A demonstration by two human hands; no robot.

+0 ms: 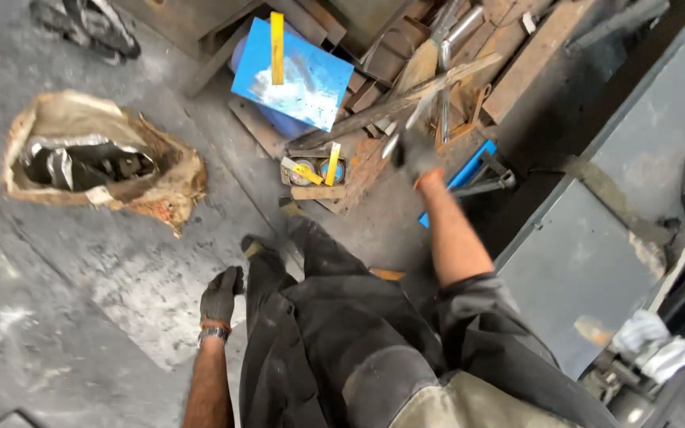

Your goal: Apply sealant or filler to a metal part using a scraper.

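My gloved right hand (416, 154) is closed around a metal rod (407, 125). The rod's long axis points toward 1 o'clock, over the scrap pile (406, 71). My left hand (220, 295) hangs loosely curled, holding nothing.

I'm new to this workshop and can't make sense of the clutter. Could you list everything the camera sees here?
Sack: one, brown and torn, on the floor at left, dark scrap inside.
Blue sheet: one, blue, atop the pile at top centre.
Yellow strip: one, yellow, lying on the blue sheet.
Scrap pile: many rusty brown bars and planks, top right.
Metal rod: one, silvery, blurred, in the right hand's grip.
Cabinet: one, grey, at right.
Rag: one, white, lower right.
Trousers: dark, bottom centre.
Left hand: dark glove, wristwatch, hanging beside the leg, holding nothing.
Right hand: dark glove, reaching to the pile.
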